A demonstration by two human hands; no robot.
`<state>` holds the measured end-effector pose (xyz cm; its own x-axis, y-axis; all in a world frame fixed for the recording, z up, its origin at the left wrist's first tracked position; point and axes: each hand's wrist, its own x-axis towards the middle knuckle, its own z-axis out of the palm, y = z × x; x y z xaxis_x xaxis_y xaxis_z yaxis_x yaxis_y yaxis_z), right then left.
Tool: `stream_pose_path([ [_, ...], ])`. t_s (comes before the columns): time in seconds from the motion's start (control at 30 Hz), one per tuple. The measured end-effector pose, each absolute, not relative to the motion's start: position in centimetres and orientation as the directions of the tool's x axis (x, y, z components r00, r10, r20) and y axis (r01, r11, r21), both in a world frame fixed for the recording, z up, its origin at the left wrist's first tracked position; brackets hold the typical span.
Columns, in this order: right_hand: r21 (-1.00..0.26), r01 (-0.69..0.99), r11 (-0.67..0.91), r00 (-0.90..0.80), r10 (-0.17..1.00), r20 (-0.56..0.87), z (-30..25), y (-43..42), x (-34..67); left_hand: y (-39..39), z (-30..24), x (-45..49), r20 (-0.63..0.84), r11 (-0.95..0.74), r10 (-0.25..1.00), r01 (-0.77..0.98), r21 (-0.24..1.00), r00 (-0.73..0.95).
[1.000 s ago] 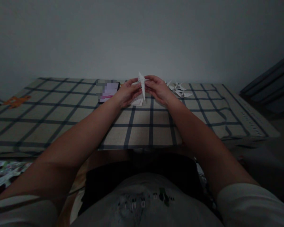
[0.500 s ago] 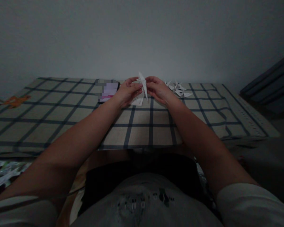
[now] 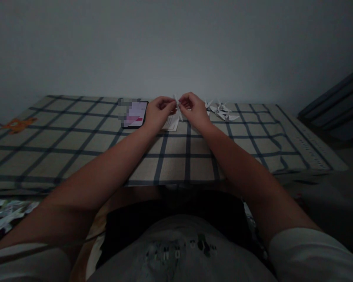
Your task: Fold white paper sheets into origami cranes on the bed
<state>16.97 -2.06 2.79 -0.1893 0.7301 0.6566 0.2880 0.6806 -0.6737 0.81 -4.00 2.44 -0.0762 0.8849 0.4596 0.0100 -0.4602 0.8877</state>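
Note:
Between my two hands is a small piece of folded white paper (image 3: pixel 180 114), narrow and pointed, held above the table. My left hand (image 3: pixel 160 111) pinches it from the left with thumb and fingertips. From the right, my right hand (image 3: pixel 195 109) grips it the same way, its fingers curled. The fingertips hide much of the fold. Under my left hand lies a stack of white paper sheets (image 3: pixel 172 124), partly covered. Just right of my right hand sits a small pile of folded white paper cranes (image 3: pixel 223 111).
A phone (image 3: pixel 137 113) with a lit screen lies left of my left hand. The table has a checked cloth (image 3: pixel 173 164) and stands against a grey wall (image 3: pixel 176 47). An orange object (image 3: pixel 19 125) lies at the far left. White paper pieces (image 3: pixel 6 219) show below the table's left edge.
Both hands have turned and closed in on the folded paper, fingertips now nearer each other. The paper shows less of its broad face and sits slightly lower.

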Motion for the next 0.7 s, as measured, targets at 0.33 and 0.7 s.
stream_pose_path([
  [0.33, -0.642, 0.270, 0.718, -0.238, 0.696, 0.678, 1.9, -1.1, 17.2, -2.9, 1.6, 0.4, 0.526, -0.524, 0.847, 0.054, 0.850, -0.069],
  [0.7, -0.878, 0.008, 0.479, -0.189, 0.863, 0.469, 1.6, -0.1, 17.3, -2.4, 1.7, -0.3, 0.586, -0.565, 0.810, 0.259, 0.784, -0.006],
])
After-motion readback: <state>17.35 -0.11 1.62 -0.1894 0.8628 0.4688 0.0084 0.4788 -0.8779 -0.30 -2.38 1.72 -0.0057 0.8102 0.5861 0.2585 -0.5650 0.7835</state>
